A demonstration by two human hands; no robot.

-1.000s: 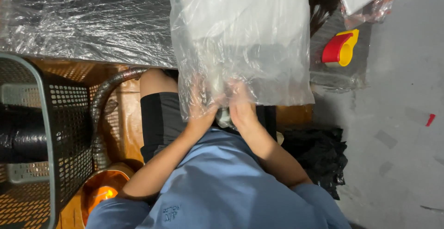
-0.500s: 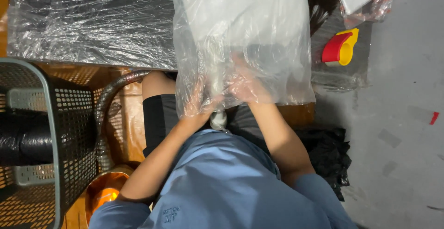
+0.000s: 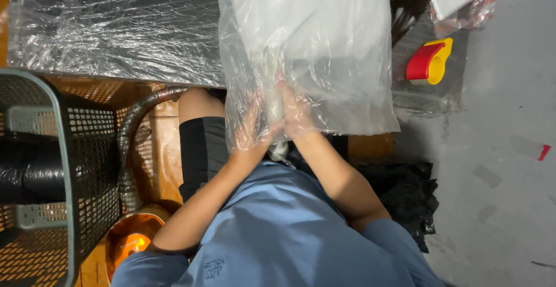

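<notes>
Both your hands are inside the clear plastic bag (image 3: 307, 49), which lies on the table (image 3: 116, 38) with its open mouth hanging over the near edge toward your lap. Your left hand (image 3: 250, 130) has its fingers curled against a pale rolled item (image 3: 273, 110) in the bag; your right hand (image 3: 296, 113) presses the same roll from the other side, fingers closed onto it. The roll's lower end pokes out at the bag's mouth. Right of the bag sits a red and yellow tape dispenser (image 3: 427, 62). Left of the bag, a black mesh basket (image 3: 52, 165) stands beside a corrugated hose (image 3: 130, 130).
</notes>
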